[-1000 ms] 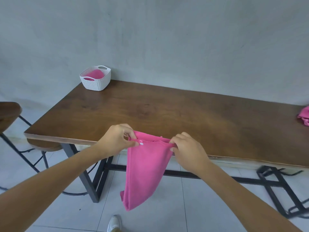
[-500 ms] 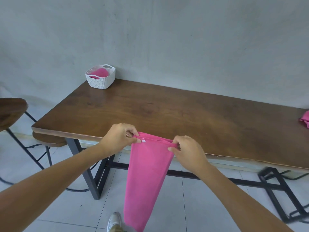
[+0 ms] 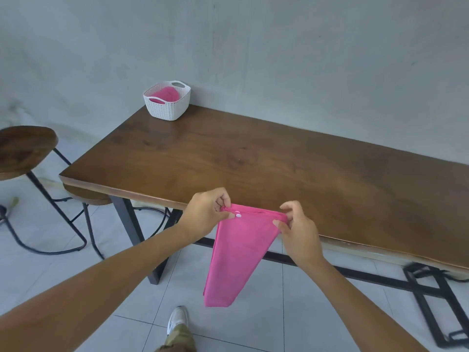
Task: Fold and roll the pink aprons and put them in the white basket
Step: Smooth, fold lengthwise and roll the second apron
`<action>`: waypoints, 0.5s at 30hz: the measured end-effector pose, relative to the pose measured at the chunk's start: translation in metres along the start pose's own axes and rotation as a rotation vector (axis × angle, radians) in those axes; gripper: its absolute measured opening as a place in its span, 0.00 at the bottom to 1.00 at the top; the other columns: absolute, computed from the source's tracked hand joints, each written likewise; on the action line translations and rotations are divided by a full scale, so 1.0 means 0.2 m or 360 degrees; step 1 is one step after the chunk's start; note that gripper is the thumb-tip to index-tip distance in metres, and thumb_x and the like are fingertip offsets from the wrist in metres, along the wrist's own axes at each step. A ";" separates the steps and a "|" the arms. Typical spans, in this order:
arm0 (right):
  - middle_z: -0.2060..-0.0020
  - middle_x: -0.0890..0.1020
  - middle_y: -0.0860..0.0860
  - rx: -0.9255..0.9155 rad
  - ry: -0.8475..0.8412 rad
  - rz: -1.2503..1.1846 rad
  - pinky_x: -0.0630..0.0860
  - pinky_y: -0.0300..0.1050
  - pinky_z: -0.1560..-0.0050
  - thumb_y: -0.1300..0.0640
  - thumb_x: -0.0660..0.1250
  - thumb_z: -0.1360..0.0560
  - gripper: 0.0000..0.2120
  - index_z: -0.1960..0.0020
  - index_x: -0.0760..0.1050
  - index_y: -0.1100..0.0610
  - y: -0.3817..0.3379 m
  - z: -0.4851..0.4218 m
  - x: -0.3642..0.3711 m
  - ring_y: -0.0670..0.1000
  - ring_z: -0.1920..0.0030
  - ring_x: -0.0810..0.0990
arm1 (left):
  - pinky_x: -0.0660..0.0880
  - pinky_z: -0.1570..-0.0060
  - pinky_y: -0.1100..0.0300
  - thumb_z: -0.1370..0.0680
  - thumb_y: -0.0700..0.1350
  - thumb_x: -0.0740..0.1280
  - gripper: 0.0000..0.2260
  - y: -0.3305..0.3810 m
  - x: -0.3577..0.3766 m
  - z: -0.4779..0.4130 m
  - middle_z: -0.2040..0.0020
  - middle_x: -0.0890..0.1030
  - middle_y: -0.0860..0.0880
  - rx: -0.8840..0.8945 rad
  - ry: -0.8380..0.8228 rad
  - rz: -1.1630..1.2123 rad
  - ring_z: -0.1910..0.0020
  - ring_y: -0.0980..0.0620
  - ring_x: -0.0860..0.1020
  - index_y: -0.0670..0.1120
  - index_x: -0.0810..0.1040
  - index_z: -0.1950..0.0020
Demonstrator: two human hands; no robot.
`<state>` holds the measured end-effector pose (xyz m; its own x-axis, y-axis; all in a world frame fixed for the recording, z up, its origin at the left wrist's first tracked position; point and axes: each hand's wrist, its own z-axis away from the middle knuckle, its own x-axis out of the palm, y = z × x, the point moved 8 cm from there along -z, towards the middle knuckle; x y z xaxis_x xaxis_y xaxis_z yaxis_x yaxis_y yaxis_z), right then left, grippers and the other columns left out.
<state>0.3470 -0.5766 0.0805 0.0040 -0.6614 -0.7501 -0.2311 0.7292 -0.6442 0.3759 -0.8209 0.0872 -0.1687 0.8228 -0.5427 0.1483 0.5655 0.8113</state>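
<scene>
A folded pink apron [image 3: 236,255] hangs in the air in front of the table's near edge, its top edge stretched level and a white snap near the left corner. My left hand [image 3: 208,212] pinches the top left corner. My right hand [image 3: 297,228] pinches the top right corner. The long narrow fold dangles down toward the floor. The white basket [image 3: 167,102] stands at the table's far left corner with a rolled pink apron [image 3: 165,94] inside it.
The brown wooden table [image 3: 266,161] runs from left to right against a grey wall. A wooden stool [image 3: 22,148] stands to the left, a second stool seat [image 3: 86,195] sits under the table's left corner. My shoe [image 3: 177,320] shows on the tiled floor.
The view has swung to the right and the basket now sits nearer the middle. The apron hangs straight and folded double, its lower end higher than half a second ago. Both hands keep their corners.
</scene>
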 end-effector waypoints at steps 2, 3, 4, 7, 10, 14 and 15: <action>0.62 0.83 0.43 0.0082 0.0034 -0.0123 0.80 0.53 0.56 0.55 0.71 0.24 0.07 0.49 0.75 0.48 0.05 -0.04 0.03 0.47 0.59 0.83 | 0.77 0.61 0.54 0.32 0.42 0.82 0.13 -0.03 0.01 -0.04 0.64 0.79 0.49 -0.0034 0.0003 -0.0010 0.66 0.53 0.74 0.46 0.77 0.60; 0.64 0.83 0.44 0.0133 0.0066 -0.0221 0.81 0.53 0.56 0.56 0.72 0.25 0.05 0.53 0.77 0.47 0.07 -0.07 0.03 0.47 0.61 0.84 | 0.77 0.61 0.53 0.32 0.42 0.82 0.14 -0.04 0.01 -0.06 0.64 0.79 0.49 -0.0052 0.0007 -0.0007 0.66 0.52 0.74 0.46 0.77 0.60; 0.65 0.84 0.44 0.0186 0.0106 -0.0297 0.81 0.49 0.57 0.57 0.73 0.25 0.06 0.57 0.78 0.48 0.09 -0.09 0.04 0.45 0.63 0.83 | 0.77 0.60 0.53 0.31 0.43 0.82 0.14 -0.06 0.02 -0.09 0.63 0.79 0.49 -0.0074 0.0010 0.0001 0.66 0.52 0.74 0.46 0.77 0.59; 0.67 0.83 0.44 0.0270 0.0173 -0.0330 0.75 0.36 0.63 0.58 0.74 0.26 0.06 0.60 0.79 0.51 0.12 -0.16 0.07 0.42 0.65 0.81 | 0.77 0.62 0.60 0.30 0.45 0.81 0.15 -0.13 0.02 -0.18 0.61 0.79 0.50 -0.0194 0.0011 0.0007 0.65 0.55 0.75 0.48 0.77 0.51; 0.67 0.83 0.46 0.0354 0.0125 -0.0366 0.79 0.49 0.60 0.57 0.73 0.26 0.07 0.61 0.77 0.51 0.15 -0.25 0.16 0.48 0.64 0.82 | 0.75 0.67 0.67 0.31 0.44 0.81 0.12 -0.22 0.04 -0.28 0.61 0.81 0.50 -0.0325 0.0036 0.0007 0.67 0.59 0.76 0.48 0.80 0.53; 0.65 0.82 0.45 0.0422 -0.0004 -0.0288 0.77 0.48 0.59 0.58 0.74 0.27 0.08 0.61 0.78 0.49 0.23 -0.39 0.25 0.49 0.61 0.81 | 0.75 0.69 0.66 0.31 0.41 0.80 0.09 -0.35 0.11 -0.41 0.64 0.81 0.51 -0.0462 -0.0039 0.0005 0.70 0.60 0.75 0.47 0.79 0.60; 0.64 0.82 0.44 0.0416 -0.0039 -0.0244 0.75 0.47 0.58 0.57 0.75 0.28 0.08 0.62 0.78 0.48 0.25 -0.42 0.27 0.49 0.60 0.80 | 0.73 0.70 0.68 0.31 0.42 0.80 0.10 -0.39 0.13 -0.43 0.65 0.80 0.51 -0.0485 -0.0071 -0.0006 0.69 0.60 0.75 0.47 0.79 0.61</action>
<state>0.2548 -0.5901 0.0207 0.0439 -0.7651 -0.6424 0.0321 0.6438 -0.7645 0.2770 -0.8481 0.0287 -0.1248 0.8261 -0.5495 -0.1525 0.5313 0.8333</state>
